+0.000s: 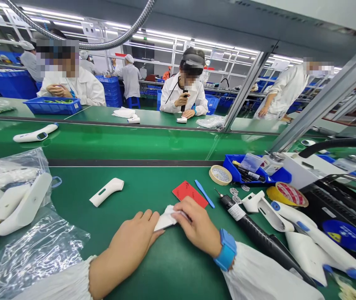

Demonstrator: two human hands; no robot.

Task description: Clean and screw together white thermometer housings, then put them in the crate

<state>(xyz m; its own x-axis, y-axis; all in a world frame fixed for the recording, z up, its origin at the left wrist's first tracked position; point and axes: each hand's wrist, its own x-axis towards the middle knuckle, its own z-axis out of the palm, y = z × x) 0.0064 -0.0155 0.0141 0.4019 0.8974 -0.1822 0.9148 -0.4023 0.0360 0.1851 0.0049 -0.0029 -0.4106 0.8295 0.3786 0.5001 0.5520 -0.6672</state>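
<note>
My left hand (130,239) is closed around one end of a white plastic housing part (160,224), low over the green bench. At its other end, my right hand (198,227) pinches a crumpled white cloth (169,210) against the part; the fingers hide much of the contact. A blue band circles my right wrist. Farther left lies a loose white shell half (107,191) with a slot in it. Just beyond my right hand are a red card (188,193) and a blue pry stick (205,193).
A black electric screwdriver (243,221), a round dish of screws (220,175) and a blue bin (279,178) are at right, beside white thermometer-like bodies (309,233). Plastic bags (49,237) with white parts cover the left. Across the green belt (153,143), co-workers sit.
</note>
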